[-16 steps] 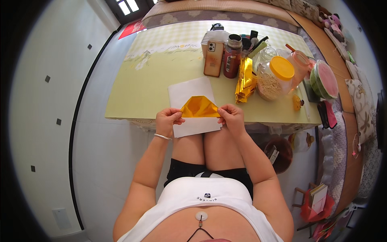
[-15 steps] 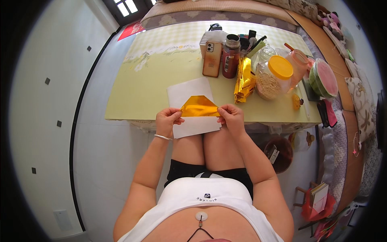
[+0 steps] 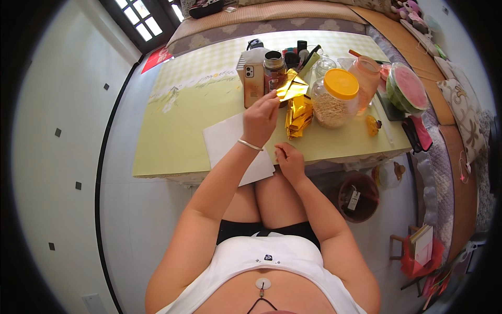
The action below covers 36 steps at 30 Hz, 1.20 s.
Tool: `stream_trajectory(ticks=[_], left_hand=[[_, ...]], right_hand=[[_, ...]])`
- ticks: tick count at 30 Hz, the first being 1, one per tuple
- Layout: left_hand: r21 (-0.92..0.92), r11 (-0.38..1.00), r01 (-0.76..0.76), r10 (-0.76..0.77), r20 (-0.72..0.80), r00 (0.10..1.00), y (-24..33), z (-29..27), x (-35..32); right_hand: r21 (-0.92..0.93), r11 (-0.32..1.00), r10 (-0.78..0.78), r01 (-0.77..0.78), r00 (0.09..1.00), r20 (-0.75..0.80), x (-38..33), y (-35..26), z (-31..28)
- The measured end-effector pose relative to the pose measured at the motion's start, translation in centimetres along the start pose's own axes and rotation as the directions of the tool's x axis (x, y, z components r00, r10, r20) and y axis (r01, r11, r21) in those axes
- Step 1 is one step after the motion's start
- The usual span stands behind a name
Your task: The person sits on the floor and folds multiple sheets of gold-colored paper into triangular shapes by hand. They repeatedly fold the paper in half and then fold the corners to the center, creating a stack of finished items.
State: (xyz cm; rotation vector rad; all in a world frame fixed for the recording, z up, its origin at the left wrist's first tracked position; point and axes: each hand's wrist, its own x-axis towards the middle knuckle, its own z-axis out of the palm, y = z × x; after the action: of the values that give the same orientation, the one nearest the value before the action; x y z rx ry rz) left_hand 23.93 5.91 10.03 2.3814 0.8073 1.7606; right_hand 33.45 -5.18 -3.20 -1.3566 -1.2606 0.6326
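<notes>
My left hand (image 3: 260, 116), with a bangle on its wrist, reaches out over the table and pinches a folded piece of shiny gold foil paper (image 3: 293, 86). That piece is above the far end of a stack of folded gold foil paper (image 3: 299, 116); whether the two touch I cannot tell. Near the table's front edge my right hand (image 3: 290, 159) is closed in a loose curl, and nothing shows in it. White paper sheets (image 3: 222, 140) lie on the table, partly under my left forearm, and stick out over the edge above my thighs.
Beyond my left hand stand a phone (image 3: 254, 86) and an open dark red bottle (image 3: 273, 63). Right of the foil are a yellow-lidded jar (image 3: 334, 107), a pink jug (image 3: 364, 78) and a cut watermelon (image 3: 405, 89). A brown bin (image 3: 358, 201) is below the table's right side.
The gold foil piece has left the white paper; my left hand has carried it forward and right to the foil stack. My right hand has let go of it and curled. The view has shifted slightly.
</notes>
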Motion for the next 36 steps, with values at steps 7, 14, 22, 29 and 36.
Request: stream_trajectory(ticks=[7, 14, 22, 29, 36], left_hand=[[0.157, 0.987, -0.039, -0.006, 0.278, 0.961, -0.5, 5.0, -2.7], [0.267, 0.960, -0.079, -0.035, 0.396, 0.918, -0.7, 4.3, -3.1], [0.062, 0.983, 0.175, -0.186, 0.352, 0.917, 0.7, 0.2, -2.7], [0.260, 0.961, 0.091, -0.248, 0.672, 0.698, -6.1, -8.9, -8.2], [0.320, 0.935, 0.153, -0.347, 0.738, 0.579, -6.8, -14.3, -12.7]], right_hand=[[-0.108, 0.989, -0.108, 0.104, 0.994, -0.031, 0.3, -0.1, -0.1], [-0.222, 0.970, -0.111, 0.099, 0.993, -0.044, 0.5, -1.2, 0.2], [-0.199, 0.979, -0.032, 0.038, 0.999, 0.034, 0.3, -0.6, 0.0], [-0.537, 0.758, -0.296, 0.371, 0.929, 0.224, 0.0, -1.9, 1.1], [-0.403, 0.725, -0.318, 0.558, 0.791, 0.523, 0.3, -5.6, 1.4]])
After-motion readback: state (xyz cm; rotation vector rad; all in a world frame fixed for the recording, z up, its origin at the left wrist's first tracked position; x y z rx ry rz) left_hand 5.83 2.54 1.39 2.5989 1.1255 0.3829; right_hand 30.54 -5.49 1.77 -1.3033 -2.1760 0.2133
